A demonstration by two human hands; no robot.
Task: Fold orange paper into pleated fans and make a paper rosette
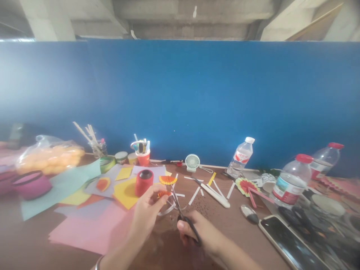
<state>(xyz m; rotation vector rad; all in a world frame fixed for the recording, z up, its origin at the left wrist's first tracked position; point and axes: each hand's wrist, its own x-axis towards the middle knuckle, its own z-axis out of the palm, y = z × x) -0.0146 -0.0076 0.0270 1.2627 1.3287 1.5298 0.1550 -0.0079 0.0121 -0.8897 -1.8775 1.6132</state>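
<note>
My left hand (149, 204) pinches a small orange pleated paper piece (163, 194) near the middle of the table. Just above it is a yellow and orange folded paper fan (168, 180), close to the scissor tips. In my right hand (197, 228) are black-handled scissors (180, 210), their blades pointing up and left toward the paper. The fingers of my right hand wrap round the handles. White paper strips (194, 195) lie beyond the scissors, beside a white cutter (215, 195).
Coloured paper sheets (92, 225) and a red spool (144, 183) are on the left. A small fan (192, 162) stands at the back. Bottles (292, 183), a phone (289, 242) and a pink-green paper rosette (247, 186) occupy the right.
</note>
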